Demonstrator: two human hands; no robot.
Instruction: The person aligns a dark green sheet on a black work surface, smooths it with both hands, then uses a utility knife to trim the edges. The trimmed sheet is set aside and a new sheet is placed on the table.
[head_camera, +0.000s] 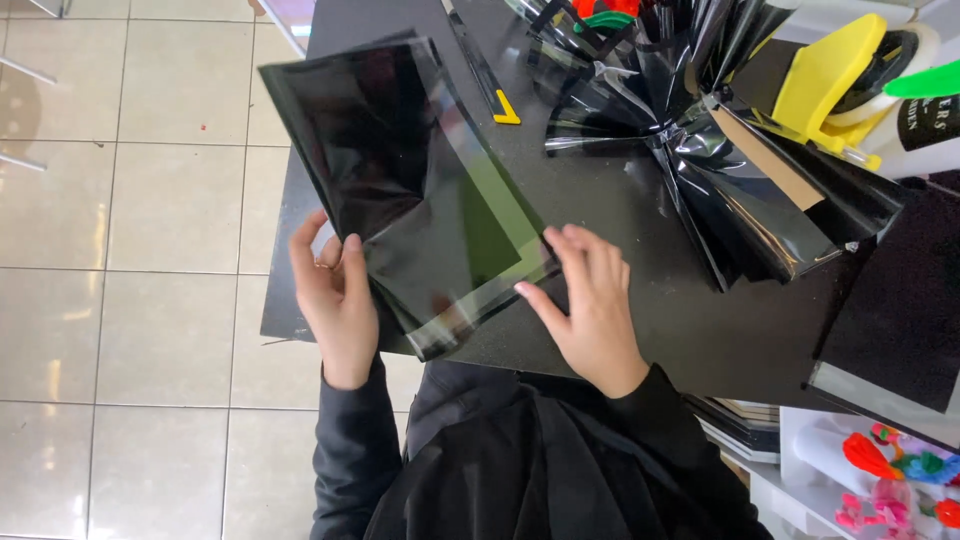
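On the black table: your two hands work a sheet of dark see-through film (415, 180) that lies over the table's (660, 260) left edge, part of it hanging out above the tiled floor (150, 200)
Left hand: your left hand (335, 295) grips the film's near left edge, thumb lying on top of the sheet and fingers curled beneath it, so it is closed on the film
Right hand: your right hand (590, 300) rests on the near right corner of the film, fingers spread flat and pressing it to the table; it is open, pinning rather than clasping
Film: it is folded over itself, a darker square showing in the middle and paler strips along the rim
Beside you: a gathered fan of glossy black wrapping (720, 170) lies to the right of the film, well clear of your fingers
Farther back: a yellow tape dispenser (830, 80) stands behind the fan, and a thin strip with a yellow tip (505, 108) lies near the film's far edge
Sleeves: both arms wear black
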